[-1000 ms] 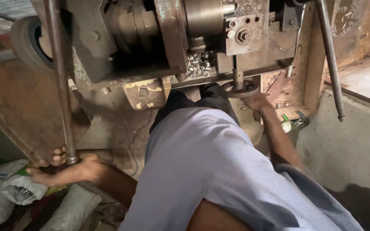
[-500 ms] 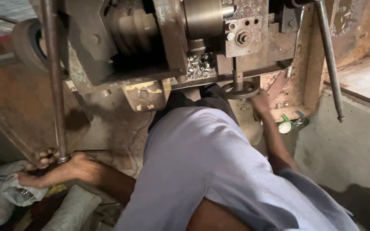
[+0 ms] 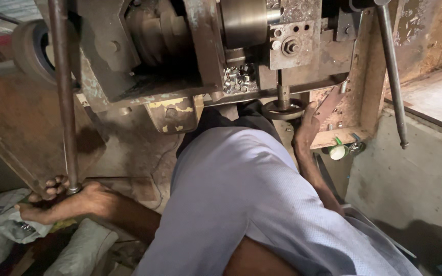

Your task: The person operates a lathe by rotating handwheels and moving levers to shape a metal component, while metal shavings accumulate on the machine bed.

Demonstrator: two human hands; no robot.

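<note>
Down at the near left, the left hand [image 3: 72, 200] is wrapped around the foot of the long rusty vertical steel rod [image 3: 63, 97], fingers curled tight about it. A second ago that hand lay lower and flatter, just beside the rod; now it has climbed up and closed on it, so the grip looks properly set. Over on the right, the right hand [image 3: 305, 128] reaches up beside the dark round metal disc [image 3: 284, 109] hanging under the worn grey press machine [image 3: 190, 56], thumb side touching it; whether it pinches anything I can't tell. It has barely moved. Between them stretches the pale blue trouser leg [image 3: 241, 204]. At far left, a crumpled white plastic bag [image 3: 11, 227] holds small shiny metal pieces. More small silvery parts [image 3: 239, 79] sit heaped in the machine's open recess.
</note>
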